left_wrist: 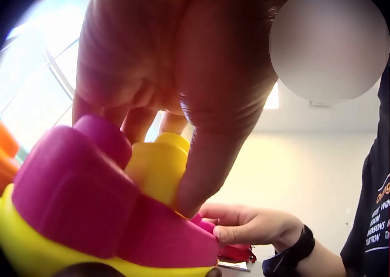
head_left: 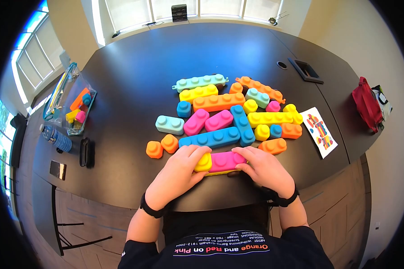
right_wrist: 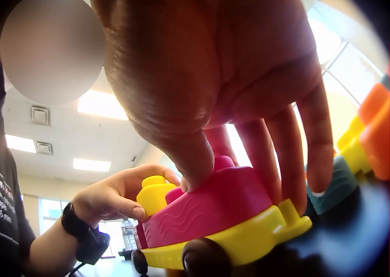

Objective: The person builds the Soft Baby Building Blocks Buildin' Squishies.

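In front of the person, a pink studded block (head_left: pixel 224 162) sits along a yellow wheeled base (right_wrist: pixel 244 243) with dark wheels. My left hand (head_left: pixel 177 168) pinches a small yellow block (head_left: pixel 204 162) at the left end of the pink one, thumb on the near side and fingers beyond. At the other end, my right hand (head_left: pixel 267 170) grips the pink block, its thumb against the wavy-marked side in the right wrist view. Just beyond the hands lies a long blue block (head_left: pixel 209 137). Two orange blocks (head_left: pixel 155 149) stand left of it.
Many coloured blocks spread beyond, among them a light-green wheeled base (head_left: pixel 200 82) and an orange wheeled base (head_left: pixel 260 88). A printed picture sheet (head_left: pixel 319 133) lies right. Leftward are a clear bag (head_left: pixel 69 101), a water bottle (head_left: pixel 56 138) and a dark case (head_left: pixel 86 152).
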The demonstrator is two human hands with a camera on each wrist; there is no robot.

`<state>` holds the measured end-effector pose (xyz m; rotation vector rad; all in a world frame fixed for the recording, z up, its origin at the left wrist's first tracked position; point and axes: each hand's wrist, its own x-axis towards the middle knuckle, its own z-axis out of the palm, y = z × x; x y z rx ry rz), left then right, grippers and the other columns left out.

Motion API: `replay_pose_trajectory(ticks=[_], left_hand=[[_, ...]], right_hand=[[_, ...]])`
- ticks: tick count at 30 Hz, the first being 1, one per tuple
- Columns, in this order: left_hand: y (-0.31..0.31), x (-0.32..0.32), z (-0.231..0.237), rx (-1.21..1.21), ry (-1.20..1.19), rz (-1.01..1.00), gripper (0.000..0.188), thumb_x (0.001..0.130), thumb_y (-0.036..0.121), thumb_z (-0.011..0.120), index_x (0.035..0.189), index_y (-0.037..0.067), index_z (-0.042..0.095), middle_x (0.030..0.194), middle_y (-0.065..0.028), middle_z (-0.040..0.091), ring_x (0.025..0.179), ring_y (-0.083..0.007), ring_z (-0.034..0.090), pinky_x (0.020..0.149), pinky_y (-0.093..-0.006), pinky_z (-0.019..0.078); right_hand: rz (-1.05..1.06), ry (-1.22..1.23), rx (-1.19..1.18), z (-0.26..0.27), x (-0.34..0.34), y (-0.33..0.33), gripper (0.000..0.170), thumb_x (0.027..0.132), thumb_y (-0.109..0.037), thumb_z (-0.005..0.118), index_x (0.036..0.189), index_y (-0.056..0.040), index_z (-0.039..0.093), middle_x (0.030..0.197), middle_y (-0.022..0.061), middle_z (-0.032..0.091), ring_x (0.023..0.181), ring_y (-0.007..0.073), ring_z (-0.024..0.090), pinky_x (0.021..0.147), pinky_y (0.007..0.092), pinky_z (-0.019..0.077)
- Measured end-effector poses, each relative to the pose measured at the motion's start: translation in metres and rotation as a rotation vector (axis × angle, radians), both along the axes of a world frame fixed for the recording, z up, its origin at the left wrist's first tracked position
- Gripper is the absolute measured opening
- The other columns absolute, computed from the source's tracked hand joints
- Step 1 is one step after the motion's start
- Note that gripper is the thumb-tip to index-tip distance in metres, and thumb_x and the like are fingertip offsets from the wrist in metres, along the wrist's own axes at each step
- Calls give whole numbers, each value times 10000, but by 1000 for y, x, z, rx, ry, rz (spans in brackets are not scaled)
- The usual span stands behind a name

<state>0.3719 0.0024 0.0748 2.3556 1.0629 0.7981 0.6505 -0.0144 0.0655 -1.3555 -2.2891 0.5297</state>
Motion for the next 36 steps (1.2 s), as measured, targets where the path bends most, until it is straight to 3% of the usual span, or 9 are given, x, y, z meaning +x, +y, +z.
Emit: replay_pose_trajectory(ticks=[12, 16, 18, 20, 22, 26, 31, 34, 36], left_hand=[[0, -1, -3, 1, 31, 7, 584, 797, 64, 849, 1328, 67, 606, 1197, -155, 645, 1142, -371, 612, 988, -429, 511], [13, -26, -2, -49, -128, -40, 620, 849, 104, 836, 1414, 60, 584, 1255, -161, 654, 1188, -359, 618, 1026, -425, 498], [26, -44, 10, -29, -79, 131, 531, 887, 47, 767, 1391, 39, 601, 1251, -163, 677, 1201, -369, 626, 1043, -436, 495], [56, -67, 5, 152, 18, 183, 496, 888, 2, 735, 1367, 38, 609, 1293, -167, 665, 1217, -381, 613, 1059, -435, 487], [84, -87, 0, 149, 147, 206, 466, 897, -21, 715, 1347, 40, 612, 1340, -173, 647, 1257, -388, 593, 1087, -433, 478], [126, -105, -23, 58, 247, 111, 579, 822, 33, 806, 1365, 54, 605, 1393, -168, 632, 1323, -385, 565, 1120, -441, 466], [141, -103, -28, -22, 316, 92, 526, 772, 83, 872, 1255, 68, 664, 1210, -122, 703, 1182, -359, 626, 1034, -458, 513], [126, -103, -7, 79, 333, 146, 472, 765, 96, 879, 1194, 57, 685, 1090, -114, 703, 1090, -351, 656, 952, -439, 539], [108, -97, 14, 125, 156, 257, 454, 781, 70, 860, 1197, 35, 680, 1044, -110, 681, 945, -312, 669, 829, -370, 568]], right_hand=[[-2, -1, -19, 1, -1, 0, 417, 965, -188, 727, 1354, -81, 620, 1121, 151, 694, 1024, 375, 671, 878, 440, 548], [3, 0, -31, -1, 0, 2, 419, 965, -189, 729, 1354, -81, 618, 1131, 158, 692, 1030, 383, 669, 883, 443, 547], [25, 1, 24, -3, 1, 2, 390, 990, -230, 702, 1343, -89, 616, 1091, 151, 675, 992, 380, 681, 833, 453, 561], [28, 6, 26, -2, 0, 2, 391, 989, -228, 703, 1343, -88, 615, 1089, 152, 674, 992, 380, 682, 832, 454, 561], [34, 12, 29, -2, 0, 3, 391, 988, -225, 704, 1343, -88, 614, 1086, 152, 674, 992, 380, 683, 831, 455, 561], [34, 5, 24, -2, 0, 3, 396, 989, -226, 704, 1347, -88, 609, 1090, 153, 676, 987, 381, 685, 830, 457, 561], [31, 14, 15, -2, 1, 2, 390, 991, -236, 703, 1342, -88, 617, 1098, 153, 681, 987, 383, 688, 830, 457, 563], [28, 6, -21, 1, 1, 3, 425, 978, -232, 725, 1360, -81, 614, 1153, 158, 688, 1016, 386, 686, 857, 454, 563], [86, 61, 48, 7, 2, 5, 514, 957, -219, 756, 1418, -67, 588, 1286, 178, 668, 1124, 395, 666, 945, 446, 553]])
